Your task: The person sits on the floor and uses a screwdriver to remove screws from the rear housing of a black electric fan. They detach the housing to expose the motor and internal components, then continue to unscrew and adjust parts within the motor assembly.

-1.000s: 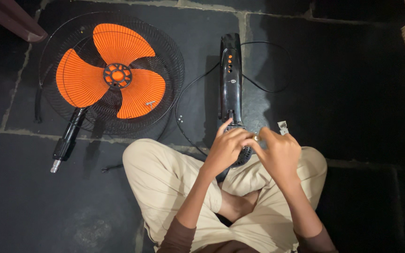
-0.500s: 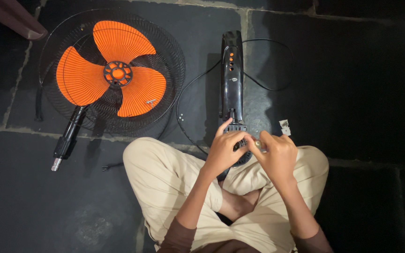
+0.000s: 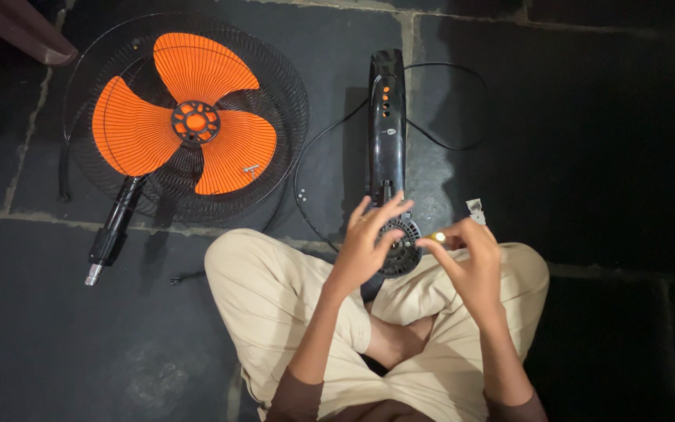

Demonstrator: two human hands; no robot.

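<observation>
Left hand (image 3: 369,242): fingers spread, tips resting on the black fan motor housing (image 3: 400,246). Right hand (image 3: 470,262): fingertips pinched on a small yellow-tipped tool (image 3: 437,236) just beside the housing.

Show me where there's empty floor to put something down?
Bare dark floor lies right of the black fan body and its looped cord. More lies below the fan grille, left of the person's knee. It is crowded around the left hand and right hand.

Head camera, straight down, close, seemingly floor-facing
</observation>
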